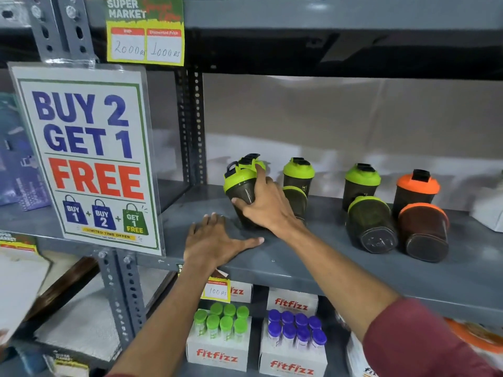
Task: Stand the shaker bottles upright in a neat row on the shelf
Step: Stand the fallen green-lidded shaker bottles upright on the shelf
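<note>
My right hand (268, 204) grips a dark shaker bottle with a green lid (241, 186), tilted, at the left of the grey shelf (313, 262). Another green-lidded bottle (251, 160) stands right behind it. My left hand (216, 239) lies flat and open on the shelf in front. Upright at the back stand two green-lidded bottles (298, 172) (360, 182) and an orange-lidded one (416, 190). Lying on their sides, bases toward me, are a green-lidded bottle (371, 224) and an orange-lidded one (423, 231). Another lying bottle (296, 198) shows partly behind my right hand.
A "Buy 2 Get 1 Free" sign (87, 159) hangs on the upright at the left. A yellow price tag (145, 31) hangs from the shelf above. Below are Fitfizz boxes (217, 346) with green and purple capped tubes. A white object (487, 213) sits at the shelf's far right.
</note>
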